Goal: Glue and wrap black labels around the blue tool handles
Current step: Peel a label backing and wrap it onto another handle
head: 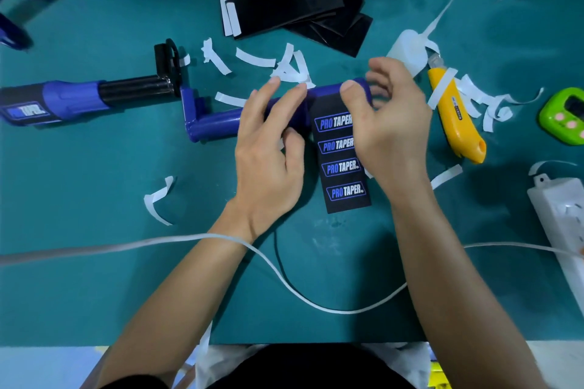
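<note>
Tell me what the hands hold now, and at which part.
The left hand and right hand grip the blue handle, either side of the black label.

Bright, even overhead light, soft shadows, wide-angle bending and blur toward the edges

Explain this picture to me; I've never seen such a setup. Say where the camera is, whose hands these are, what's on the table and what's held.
No machine here: a person works bare-handed, and the single camera sits on their head, looking down. The left hand grips a blue handle on the green mat. The right hand curls round the handle's end, its thumb pressing down the top of a black label printed PRO TAPER; the rest lies flat toward the person. Around them: a pile of spare black labels, white paper strips, a yellow utility knife, a small green device, a white power strip, and at left another blue tool.
</note>
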